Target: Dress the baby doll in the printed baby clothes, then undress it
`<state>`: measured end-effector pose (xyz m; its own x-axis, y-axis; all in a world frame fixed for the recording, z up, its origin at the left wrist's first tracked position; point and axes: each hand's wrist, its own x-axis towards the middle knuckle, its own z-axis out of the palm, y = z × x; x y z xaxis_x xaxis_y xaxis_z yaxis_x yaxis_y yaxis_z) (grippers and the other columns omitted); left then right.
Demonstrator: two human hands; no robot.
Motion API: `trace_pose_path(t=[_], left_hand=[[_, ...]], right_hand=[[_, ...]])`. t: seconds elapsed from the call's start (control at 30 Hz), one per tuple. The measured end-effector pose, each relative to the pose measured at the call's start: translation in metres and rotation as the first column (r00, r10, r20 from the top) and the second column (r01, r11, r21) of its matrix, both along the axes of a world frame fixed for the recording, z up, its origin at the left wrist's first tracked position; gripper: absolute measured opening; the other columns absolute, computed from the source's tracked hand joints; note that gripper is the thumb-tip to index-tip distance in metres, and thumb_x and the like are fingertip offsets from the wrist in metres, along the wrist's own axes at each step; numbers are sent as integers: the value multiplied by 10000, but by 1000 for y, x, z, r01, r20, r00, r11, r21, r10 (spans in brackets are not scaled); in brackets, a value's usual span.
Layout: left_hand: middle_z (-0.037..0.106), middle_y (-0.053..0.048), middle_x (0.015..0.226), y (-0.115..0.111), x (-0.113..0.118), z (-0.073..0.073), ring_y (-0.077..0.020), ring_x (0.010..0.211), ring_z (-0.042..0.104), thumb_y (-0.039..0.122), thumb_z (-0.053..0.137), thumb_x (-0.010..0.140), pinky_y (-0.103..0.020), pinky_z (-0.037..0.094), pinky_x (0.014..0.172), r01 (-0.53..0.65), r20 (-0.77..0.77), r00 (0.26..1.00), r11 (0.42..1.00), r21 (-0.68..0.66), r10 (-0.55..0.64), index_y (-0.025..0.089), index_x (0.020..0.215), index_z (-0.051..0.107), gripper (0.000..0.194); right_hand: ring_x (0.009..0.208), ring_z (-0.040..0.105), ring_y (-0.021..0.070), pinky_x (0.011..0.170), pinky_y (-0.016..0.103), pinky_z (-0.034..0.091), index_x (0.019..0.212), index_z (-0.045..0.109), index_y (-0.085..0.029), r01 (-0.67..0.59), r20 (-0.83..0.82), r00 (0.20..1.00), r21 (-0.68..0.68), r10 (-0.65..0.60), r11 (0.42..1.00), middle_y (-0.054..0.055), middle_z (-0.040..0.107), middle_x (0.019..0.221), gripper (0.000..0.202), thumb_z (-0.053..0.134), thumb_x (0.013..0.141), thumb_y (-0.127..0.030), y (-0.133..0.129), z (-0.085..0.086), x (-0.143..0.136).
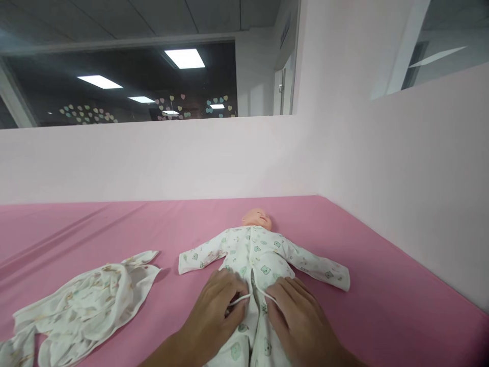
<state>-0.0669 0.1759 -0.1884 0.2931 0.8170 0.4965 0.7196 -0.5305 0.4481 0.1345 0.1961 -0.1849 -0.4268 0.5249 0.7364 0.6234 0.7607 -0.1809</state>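
Pale walls are standing behind and to the right of the counter, which is carrying the articles below on a pink surface.
Printed suit, white with green motifs: is lying on the counter beneath and between both grips, its sleeves spreading outward beyond them, its front edges parting between them, its lower end running out of view.
Loose garment, white, printed: is lying crumpled, well apart from the left grip on that side.
Doll: is wearing the suit, its head resting beyond both grips.
Left grip: is pinching narrowly, holding the left white cord between thumb and forefinger.
Right grip: is likewise pinching narrowly, holding the right white cord.

Count. Walls: two are showing, meeting in a corner. Windows: two are showing. Counter: one. Suit: one, two sleeves showing. Loose garment: one. Doll: one. Grips: two, both working. Cords: two, both running from the suit's front opening. Heart shapes are showing in the larger window, too small for a sure count.
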Motion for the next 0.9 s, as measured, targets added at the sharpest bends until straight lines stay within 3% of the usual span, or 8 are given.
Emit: trace_pose_path(t=[0.1, 0.23, 0.33, 0.43, 0.57, 0.67, 0.77, 0.9], left_hand=[[543, -11, 793, 0, 0, -2, -170, 764, 462, 190, 445, 930, -323, 387, 705, 9, 28, 1000, 1000, -7, -8, 217, 837, 503, 113], [480, -4, 750, 0, -3, -7, -165, 725, 425, 82, 468, 806, -317, 364, 650, 55, 62, 996, 996, 67, -59, 213, 790, 418, 142], [479, -10, 786, -2, -4, -8, -167, 760, 426, 9, 466, 710, -325, 373, 677, 119, 53, 990, 982, 148, -129, 212, 806, 398, 234], [524, -22, 867, -5, -4, 0, -172, 820, 453, -11, 480, 692, -339, 393, 734, 178, 9, 983, 973, 147, -182, 208, 826, 420, 264], [574, -7, 847, -4, -9, 23, -159, 819, 507, 81, 493, 818, -328, 421, 783, 247, 1, 969, 969, -15, -247, 216, 831, 504, 137], [590, 3, 787, 9, -13, 45, -148, 746, 533, 218, 434, 913, -285, 437, 709, 67, 98, 994, 986, -150, -53, 220, 786, 538, 164], [595, 11, 729, 40, -8, 66, -147, 644, 520, 326, 444, 901, -254, 404, 577, -139, 115, 978, 950, -280, 177, 221, 747, 564, 222], [593, -2, 730, 92, 10, 83, -152, 626, 504, 384, 477, 844, -248, 343, 532, -258, 83, 951, 911, -322, 299, 212, 694, 526, 233]], right_hand=[[635, 513, 150, 606, 274, 367, 744, 466, -207, -57, -36, 998, -66, 55, 996, -2, 542, 671, 200, 414, 902, -96, -6, 3, -5], [590, 470, 156, 589, 295, 339, 685, 441, -205, -122, 74, 990, 9, 121, 993, 4, 522, 640, 207, 419, 818, -49, -10, -3, -14], [621, 476, 165, 594, 304, 348, 695, 477, -203, -142, 80, 987, 6, 141, 990, 13, 539, 676, 174, 462, 829, -93, -9, -11, -18], [682, 497, 176, 626, 307, 386, 734, 524, -203, -190, 79, 978, -38, 192, 981, 22, 549, 720, 147, 489, 862, -141, -9, -13, -15], [779, 533, 188, 712, 323, 451, 912, 577, -195, -287, -37, 958, -48, 285, 957, 46, 574, 843, 99, 487, 893, -158, -11, -15, 1], [853, 557, 182, 775, 319, 479, 1005, 548, -195, -245, -189, 954, -49, 231, 968, 62, 565, 935, 155, 448, 916, -116, -6, -23, 20], [835, 557, 170, 753, 297, 490, 935, 522, -217, -139, -261, 960, -117, 105, 983, 41, 540, 891, 119, 439, 942, -133, 6, -37, 36], [861, 544, 174, 759, 303, 490, 935, 515, -225, -81, -240, 969, -120, 50, 990, 38, 528, 904, 91, 453, 946, -159, 19, -49, 48]])
